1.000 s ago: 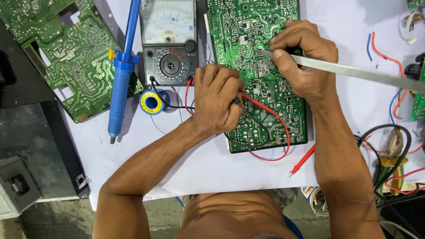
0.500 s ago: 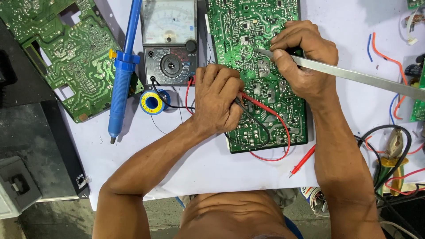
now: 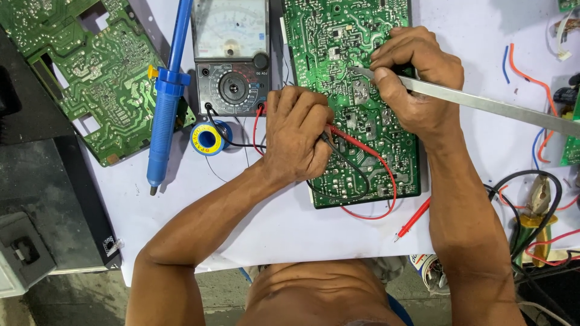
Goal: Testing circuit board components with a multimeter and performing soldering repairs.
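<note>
White bench; both hands probe green circuit board.

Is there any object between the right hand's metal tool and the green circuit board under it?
Nothing visible. The right hand holds the flat metal tool with its tip directly on the circuit board. The left hand rests lower on the board, clear of the tip.

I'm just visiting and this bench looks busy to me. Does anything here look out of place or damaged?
Mostly a working clutter. One red probe lies loose at the table's front edge, away from both hands. The second circuit board at far left sits askew, with cut-out gaps. Loose wires scatter at right. No spill or breakage shows.
</note>
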